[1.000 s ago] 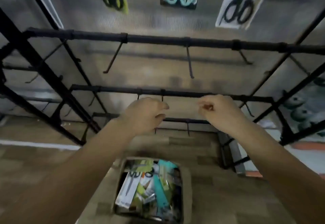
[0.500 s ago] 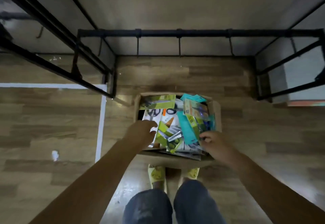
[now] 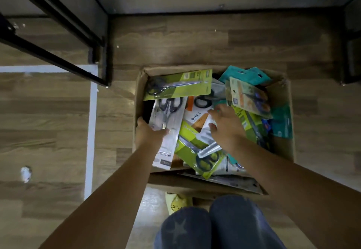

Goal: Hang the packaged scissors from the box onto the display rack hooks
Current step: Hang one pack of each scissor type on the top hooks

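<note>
1. Fingers of the left hand [image 3: 149,132] curl around the left edge of a long white scissors pack [image 3: 167,131], with the thumb laid across its front, so the hand grips that pack inside the box [image 3: 281,147].
2. Right hand [image 3: 226,126] reaches into the middle of the box with its fingers loosely spread and bent; the fingertips touch a white-and-orange pack [image 3: 197,120] with printed characters. Whether it has closed on that pack I cannot tell.
3. Around the hands the packaged scissors lie piled in the box: a green pack [image 3: 181,85] flat across the far left, another green pack [image 3: 197,151] with black-handled scissors near the close edge, teal packs [image 3: 246,75] and a yellowish pack [image 3: 248,96] tilted up on the right.
4. The cardboard box sits on the wooden floor [image 3: 48,112], just ahead of the person's knees [image 3: 214,227] in dark jeans and a yellow slipper [image 3: 176,203].
5. The black rack frame [image 3: 58,39] crosses the upper left; a white floor line [image 3: 90,131] runs to the left of the box.
6. Compared with half a second ago, the view has dropped closer to the box, the rack's lower bar has left the top of the picture, the left hand has gone from the near rim onto the white pack, and the right hand has moved from the near right edge toward the centre of the pile.
</note>
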`<state>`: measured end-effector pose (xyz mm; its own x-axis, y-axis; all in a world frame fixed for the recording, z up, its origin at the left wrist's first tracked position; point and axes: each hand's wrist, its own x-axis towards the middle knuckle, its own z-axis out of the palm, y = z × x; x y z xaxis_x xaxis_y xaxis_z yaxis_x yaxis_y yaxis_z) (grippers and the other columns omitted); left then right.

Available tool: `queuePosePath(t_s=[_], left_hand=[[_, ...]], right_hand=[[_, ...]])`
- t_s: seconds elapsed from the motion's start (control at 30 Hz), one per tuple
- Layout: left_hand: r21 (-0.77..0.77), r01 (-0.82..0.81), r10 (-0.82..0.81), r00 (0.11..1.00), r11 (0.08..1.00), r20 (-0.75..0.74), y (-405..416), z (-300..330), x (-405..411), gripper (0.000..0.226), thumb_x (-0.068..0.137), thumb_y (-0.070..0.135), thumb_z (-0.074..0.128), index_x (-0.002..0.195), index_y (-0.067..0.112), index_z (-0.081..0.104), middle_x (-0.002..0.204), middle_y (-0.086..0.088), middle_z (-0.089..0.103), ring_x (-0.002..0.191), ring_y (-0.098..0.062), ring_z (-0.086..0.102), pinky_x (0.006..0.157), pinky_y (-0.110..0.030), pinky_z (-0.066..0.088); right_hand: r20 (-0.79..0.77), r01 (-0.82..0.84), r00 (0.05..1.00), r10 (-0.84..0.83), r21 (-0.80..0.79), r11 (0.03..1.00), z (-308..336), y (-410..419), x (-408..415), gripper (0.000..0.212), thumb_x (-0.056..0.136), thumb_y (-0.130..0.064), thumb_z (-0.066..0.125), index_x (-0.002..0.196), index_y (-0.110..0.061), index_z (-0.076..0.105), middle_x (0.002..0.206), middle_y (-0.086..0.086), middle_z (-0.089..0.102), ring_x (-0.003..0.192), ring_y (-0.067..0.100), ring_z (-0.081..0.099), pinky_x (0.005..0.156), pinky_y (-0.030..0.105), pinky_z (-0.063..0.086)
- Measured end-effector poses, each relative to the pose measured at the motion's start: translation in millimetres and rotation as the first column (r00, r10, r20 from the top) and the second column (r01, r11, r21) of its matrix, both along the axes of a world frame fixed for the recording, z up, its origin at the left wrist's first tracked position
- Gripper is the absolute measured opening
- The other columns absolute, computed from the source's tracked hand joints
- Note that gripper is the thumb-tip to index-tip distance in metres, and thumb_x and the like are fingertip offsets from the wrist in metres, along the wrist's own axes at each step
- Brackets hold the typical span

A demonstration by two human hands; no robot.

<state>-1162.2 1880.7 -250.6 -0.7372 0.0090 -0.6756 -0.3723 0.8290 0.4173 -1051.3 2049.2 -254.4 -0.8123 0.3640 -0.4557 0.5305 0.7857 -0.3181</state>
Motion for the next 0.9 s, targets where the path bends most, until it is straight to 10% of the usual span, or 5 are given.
queuePosePath(t_s=[0.23,0.43,0.67,0.9], left_hand=[[0.109,-0.134,0.111,0.974,0.985,0.198,-19.3,-3.8,4.7,0.033,0.066,0.013,0.085,0.082,0.013,0.056,0.079,0.000,0.061,0.077,-0.021,0.058,0.060,-0.025,0.038],[0.158,-0.348,0.256,0.871,0.924,0.420,-31.3,4.4,28.2,0.042,0.070,-0.002,0.077,0.108,0.006,0.062,0.103,-0.013,0.069,0.100,-0.032,0.064,0.087,-0.041,0.050],[0.235,-0.713,0.410,0.605,0.660,0.683,-24.2,8.6,70.6,0.031,0.081,-0.007,0.059,0.109,0.007,0.060,0.103,-0.012,0.070,0.094,-0.029,0.065,0.075,-0.042,0.051],[0.260,-0.728,0.508,0.646,0.634,0.570,16.5,-1.4,76.9,0.042,0.076,-0.007,0.070,0.113,0.007,0.058,0.109,-0.017,0.067,0.091,-0.032,0.065,0.077,-0.041,0.052]], right_hand=[[0.072,-0.159,0.984,0.163,-0.054,0.986,-1.6,-17.1,21.6,0.047,0.085,-0.017,0.056,0.130,-0.016,0.046,0.133,0.001,0.042,0.117,0.023,0.035,0.092,0.031,0.032],[0.175,-0.169,0.966,0.188,-0.122,0.978,4.3,-20.8,45.5,0.066,0.081,-0.013,0.065,0.138,-0.022,0.034,0.133,0.000,0.040,0.114,0.021,0.044,0.087,0.031,0.039],[0.227,-0.201,0.951,0.209,-0.056,0.978,4.7,-21.0,29.2,0.061,0.079,-0.029,0.071,0.131,-0.020,0.041,0.124,0.005,0.045,0.113,0.022,0.045,0.089,0.032,0.040],[0.186,-0.080,0.977,0.105,-0.139,0.987,3.3,-15.5,31.7,0.051,0.085,-0.013,0.060,0.133,-0.019,0.047,0.126,0.004,0.047,0.115,0.020,0.041,0.092,0.027,0.036]])
